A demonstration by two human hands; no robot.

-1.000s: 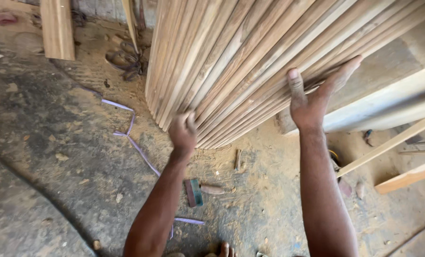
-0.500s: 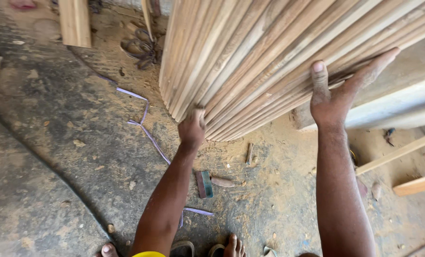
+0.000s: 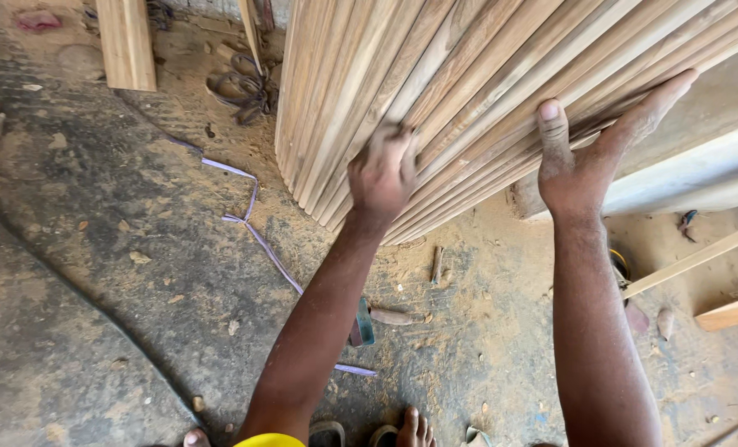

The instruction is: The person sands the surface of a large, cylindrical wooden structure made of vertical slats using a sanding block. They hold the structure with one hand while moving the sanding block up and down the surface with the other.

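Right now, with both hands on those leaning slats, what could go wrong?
1. The slats lean with only the left hand and right hand on them; they might slide or fan out.
2. Bare toes sit near the stack's foot.
3. The floor is sawdusty, with a strap lying loose: slip or trip.

A dusty concrete floor (image 3: 79, 273) carries sawdust, a purple strap (image 3: 253, 228), wood scraps — and the leaning wooden slats (image 3: 435, 74).

Left hand (image 3: 383, 172) blurred, pressed on the stack of wooden strips (image 3: 435, 74) near its lower end. Right hand (image 3: 580, 157) spread flat against the stack's right edge, thumb out. Sawdust-covered floor (image 3: 96, 248), purple strap (image 3: 253, 223), loose plank (image 3: 126, 41), small green-edged block (image 3: 363, 324), bare toes (image 3: 410, 426) at bottom.
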